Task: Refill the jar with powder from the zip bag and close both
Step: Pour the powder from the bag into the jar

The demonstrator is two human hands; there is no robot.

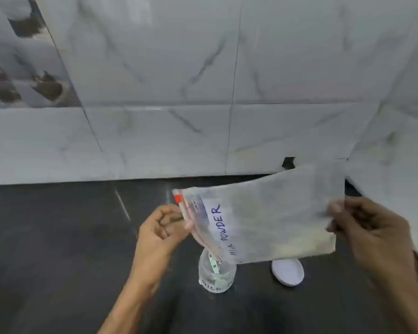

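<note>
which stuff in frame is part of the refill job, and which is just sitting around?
Job: milk powder zip bag, tilted over the clear jar; white lid, off, lying right of the jar; left hand and right hand, both holding the bag.

Not job: dark countertop; marble wall tiles; small dark object at the wall base, unidentifiable.

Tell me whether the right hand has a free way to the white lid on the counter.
Probably not yet: the right hand grips the bottom end of the zip bag, which hangs partly over the lid. Nothing else seems to block the lid.
</note>
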